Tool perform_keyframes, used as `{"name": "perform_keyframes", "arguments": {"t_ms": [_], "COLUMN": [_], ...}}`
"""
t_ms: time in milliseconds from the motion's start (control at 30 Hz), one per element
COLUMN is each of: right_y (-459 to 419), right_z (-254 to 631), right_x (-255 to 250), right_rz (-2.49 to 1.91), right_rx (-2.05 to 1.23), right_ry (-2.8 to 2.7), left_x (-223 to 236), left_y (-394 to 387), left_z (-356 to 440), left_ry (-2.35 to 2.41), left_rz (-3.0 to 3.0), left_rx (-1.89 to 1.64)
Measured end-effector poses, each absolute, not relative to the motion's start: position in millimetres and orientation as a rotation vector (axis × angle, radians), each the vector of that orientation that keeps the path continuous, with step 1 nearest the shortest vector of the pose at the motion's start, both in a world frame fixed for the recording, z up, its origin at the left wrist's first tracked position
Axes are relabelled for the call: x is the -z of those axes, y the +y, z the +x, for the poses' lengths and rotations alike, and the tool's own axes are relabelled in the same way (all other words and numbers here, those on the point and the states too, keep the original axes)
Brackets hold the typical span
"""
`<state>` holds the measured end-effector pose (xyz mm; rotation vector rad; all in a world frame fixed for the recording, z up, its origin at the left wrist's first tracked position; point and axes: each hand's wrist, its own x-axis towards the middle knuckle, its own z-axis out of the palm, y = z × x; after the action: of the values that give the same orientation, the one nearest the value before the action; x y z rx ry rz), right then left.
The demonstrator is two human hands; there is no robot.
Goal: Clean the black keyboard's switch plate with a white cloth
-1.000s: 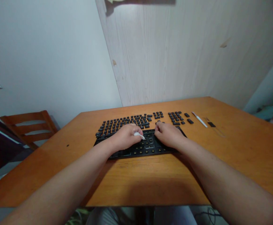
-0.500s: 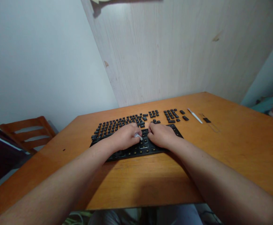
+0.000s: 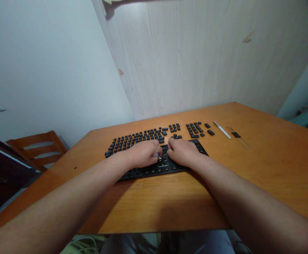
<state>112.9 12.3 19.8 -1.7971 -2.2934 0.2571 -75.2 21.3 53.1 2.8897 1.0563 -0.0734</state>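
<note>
A black keyboard base (image 3: pixel 167 169) with its keycaps off lies near the middle of the table, small round key holes showing along its front. Over its centre my left hand (image 3: pixel 144 153) is closed, pinching a small white piece (image 3: pixel 156 154) that looks like tissue; its tip points down at the base. My right hand (image 3: pixel 182 151) rests on the right part of the base with fingers curled in. What its fingertips grip, if anything, is hidden. Behind the base, loose black keycaps (image 3: pixel 127 140) stand in rows, partly covered by my left hand.
More keycaps (image 3: pixel 195 128) stand in a block at the back right. Farther right lie a slim white tool (image 3: pixel 222 129) and a black piece with thin wires (image 3: pixel 235 134). A wooden chair (image 3: pixel 36 148) stands left of the orange-brown table (image 3: pixel 154 211), with a wall behind.
The camera view has shifted slightly. My left hand has turned a little, so less of the white piece shows. My right hand stays in nearly the same place on the base.
</note>
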Motion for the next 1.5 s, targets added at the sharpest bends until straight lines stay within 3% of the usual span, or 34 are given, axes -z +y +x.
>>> {"name": "perform_keyframes", "arguments": {"t_ms": [433,1500], "right_y": [14.7,13.2], "right_z": [114.8,115.7], "right_x": [-15.2,-17.9], "right_rz": [-1.784,-1.833], "right_rx": [-0.252,-0.24], "right_ry": [-2.304,-2.377], "left_x": [-58.8,-46.0], "left_y": [31.1,25.5], "left_z": [-73.3,-88.2], "left_ry": [0.972,1.088], "left_rz": [2.802,2.772], "left_rx": [0.217,0.02]}}
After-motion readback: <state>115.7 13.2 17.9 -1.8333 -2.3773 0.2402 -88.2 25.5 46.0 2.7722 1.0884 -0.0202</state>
